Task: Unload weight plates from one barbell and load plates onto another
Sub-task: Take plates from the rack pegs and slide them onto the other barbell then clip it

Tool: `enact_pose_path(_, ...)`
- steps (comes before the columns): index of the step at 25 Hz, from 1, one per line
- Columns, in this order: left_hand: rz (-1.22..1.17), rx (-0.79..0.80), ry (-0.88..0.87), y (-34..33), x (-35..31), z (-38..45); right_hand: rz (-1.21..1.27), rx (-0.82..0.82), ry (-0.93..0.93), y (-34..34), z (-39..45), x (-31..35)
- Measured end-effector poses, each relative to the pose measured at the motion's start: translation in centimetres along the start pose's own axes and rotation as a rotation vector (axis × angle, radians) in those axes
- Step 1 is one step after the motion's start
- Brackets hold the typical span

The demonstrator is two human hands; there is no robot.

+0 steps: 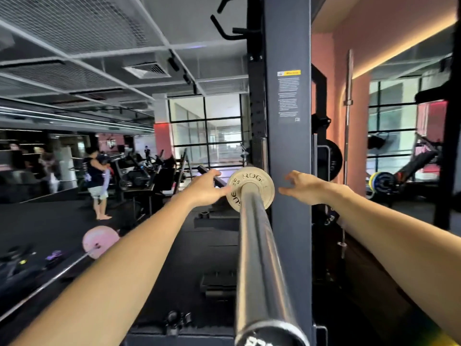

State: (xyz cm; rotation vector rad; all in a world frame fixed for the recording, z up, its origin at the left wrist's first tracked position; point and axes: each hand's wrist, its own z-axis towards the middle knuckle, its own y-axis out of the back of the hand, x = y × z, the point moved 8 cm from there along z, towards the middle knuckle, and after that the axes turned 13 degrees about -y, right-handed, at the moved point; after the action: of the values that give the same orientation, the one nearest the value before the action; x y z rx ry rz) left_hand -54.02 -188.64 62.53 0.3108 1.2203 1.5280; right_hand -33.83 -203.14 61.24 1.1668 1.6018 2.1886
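Small pale plate [250,188] sat far up barbell sleeve [257,258], frame centre, against rack upright [289,146]. Left hand [208,187] touched plate's left edge, fingers loosely spread, gripping nothing. Right hand [303,187] hovered just right, fingers loosely curled, empty. Step judged: unloading. Next: grip both edges, slide plate along sleeve.

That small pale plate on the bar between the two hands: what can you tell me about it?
The small plate is a pale, cream-coloured disc that looks like worn metal, with raised lettering around its face. It sits upright on the barbell sleeve, far along it, beside the rack upright. The left hand touches its left edge with its fingertips; the right hand is just off its right edge, fingers loosely curled.
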Motion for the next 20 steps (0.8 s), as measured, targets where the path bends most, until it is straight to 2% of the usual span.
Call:
enact_pose_path(4, -0.094, 0.023, -0.017, -3.1, 0.9, 2.5, 0.104, 0.036, -0.015, -2.4, 2.1, 1.2)
enact_pose_path(9, -0.160, -0.113, -0.011, -3.9, 1.1, 3.3, 0.259, -0.008, -0.015, -3.8, 2.3, 2.9)
enact_pose_path(13, -0.247, -0.099, -0.027, -3.9, 1.1, 1.6, 0.290, -0.067, -0.018, -3.5, -0.7, 2.7)
enact_pose_path(20, -0.213, -0.085, -0.057, -1.3, -3.5, -5.7, 0.329, 0.062, -0.020, -2.2, -9.5, 2.2)
